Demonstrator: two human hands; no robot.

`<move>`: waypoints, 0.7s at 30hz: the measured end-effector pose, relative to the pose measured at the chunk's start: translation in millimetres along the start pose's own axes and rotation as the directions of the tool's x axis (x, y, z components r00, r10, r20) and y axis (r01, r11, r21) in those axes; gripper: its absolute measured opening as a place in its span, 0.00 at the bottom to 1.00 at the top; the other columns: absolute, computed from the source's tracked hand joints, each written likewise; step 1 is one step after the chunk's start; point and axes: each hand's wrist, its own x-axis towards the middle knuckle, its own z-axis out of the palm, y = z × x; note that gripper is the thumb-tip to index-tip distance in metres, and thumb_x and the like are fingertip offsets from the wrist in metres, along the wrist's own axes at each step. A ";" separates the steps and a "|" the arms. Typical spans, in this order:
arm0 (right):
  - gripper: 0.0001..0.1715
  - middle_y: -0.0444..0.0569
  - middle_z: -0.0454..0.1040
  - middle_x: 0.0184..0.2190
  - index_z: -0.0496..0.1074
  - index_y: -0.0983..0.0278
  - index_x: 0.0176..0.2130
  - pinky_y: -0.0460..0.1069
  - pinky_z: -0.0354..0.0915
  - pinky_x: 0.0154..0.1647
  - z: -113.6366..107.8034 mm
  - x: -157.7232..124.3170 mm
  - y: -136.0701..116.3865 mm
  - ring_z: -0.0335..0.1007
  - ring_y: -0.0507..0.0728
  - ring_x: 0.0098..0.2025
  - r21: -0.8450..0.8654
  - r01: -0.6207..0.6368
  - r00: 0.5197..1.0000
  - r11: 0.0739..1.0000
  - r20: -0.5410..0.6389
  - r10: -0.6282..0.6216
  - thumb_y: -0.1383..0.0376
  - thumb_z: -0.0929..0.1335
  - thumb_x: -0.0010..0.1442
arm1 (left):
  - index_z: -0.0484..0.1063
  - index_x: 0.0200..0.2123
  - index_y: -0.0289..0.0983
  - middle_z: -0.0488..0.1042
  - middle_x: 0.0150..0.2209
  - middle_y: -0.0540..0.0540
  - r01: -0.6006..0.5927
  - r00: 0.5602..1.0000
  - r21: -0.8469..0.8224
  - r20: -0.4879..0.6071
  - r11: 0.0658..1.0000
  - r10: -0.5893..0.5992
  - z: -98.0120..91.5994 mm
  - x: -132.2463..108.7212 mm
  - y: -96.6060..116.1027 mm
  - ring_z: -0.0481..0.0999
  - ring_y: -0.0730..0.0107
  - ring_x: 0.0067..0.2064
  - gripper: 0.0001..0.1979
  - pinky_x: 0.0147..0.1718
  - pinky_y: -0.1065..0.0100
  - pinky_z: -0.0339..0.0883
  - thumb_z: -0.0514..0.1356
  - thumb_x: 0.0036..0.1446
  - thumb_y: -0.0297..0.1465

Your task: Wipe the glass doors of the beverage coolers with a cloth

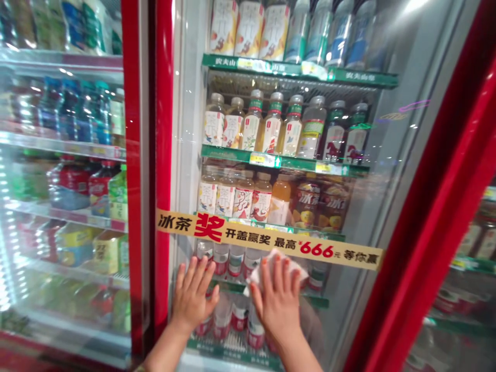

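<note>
Head view: left hand (191, 299) flat on fridge glass door (333, 305), fingers (197, 274) spread apart; right hand (277, 310), also spread, pressing white cloth (271, 271) to glass, just under yellow strip (269, 242) reading "冰茶 奖 开盖赢奖 最高 ¥666元 等你赢".

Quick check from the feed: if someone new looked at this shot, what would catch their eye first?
A yellow banner with large red characters and a red 666 runs across the glass door, just above the hands. Below it, the right hand presses a white cloth against the glass, with the left hand flat beside it. Rows of bottled drinks fill the shelves behind.
</note>
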 end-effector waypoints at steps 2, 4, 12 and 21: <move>0.42 0.37 0.55 0.78 0.56 0.49 0.78 0.62 0.38 0.85 -2.1 -16.7 -0.3 0.33 0.60 0.84 -0.006 0.319 0.948 0.948 0.026 -0.319 0.50 0.66 0.71 | 0.50 0.79 0.43 0.49 0.80 0.50 0.021 1.000 -0.012 0.003 1.000 -0.021 0.0 -6.4 1.5 0.46 0.61 0.82 0.40 0.82 0.50 0.37 0.60 0.68 0.34; 0.41 0.36 0.52 0.79 0.55 0.49 0.78 0.58 0.33 0.85 -8.5 -26.8 17.6 0.33 0.58 0.83 -0.022 0.384 0.923 0.923 0.028 -0.384 0.49 0.64 0.72 | 0.51 0.79 0.43 0.51 0.79 0.50 0.041 0.999 -0.019 0.000 0.999 -0.041 1.7 -16.6 3.5 0.47 0.61 0.82 0.40 0.82 0.51 0.38 0.60 0.67 0.32; 0.51 0.60 0.28 0.82 0.34 0.59 0.81 0.84 0.44 0.76 -17.9 71.5 7.5 0.29 0.80 0.83 0.000 -0.227 0.972 0.974 -0.061 0.227 0.57 0.65 0.74 | 0.50 0.79 0.42 0.54 0.78 0.45 0.075 0.997 0.039 -0.015 0.996 -0.074 9.1 -47.1 3.9 0.50 0.59 0.81 0.42 0.81 0.49 0.43 0.60 0.66 0.29; 0.43 0.51 0.39 0.82 0.45 0.58 0.80 0.74 0.35 0.82 -25.0 65.1 26.8 0.31 0.69 0.84 -0.017 0.134 0.989 0.991 -0.052 -0.135 0.54 0.63 0.76 | 0.47 0.80 0.35 0.49 0.80 0.41 0.096 0.995 0.067 -0.013 0.993 -0.096 9.7 -50.1 1.3 0.49 0.55 0.81 0.43 0.81 0.47 0.45 0.60 0.66 0.28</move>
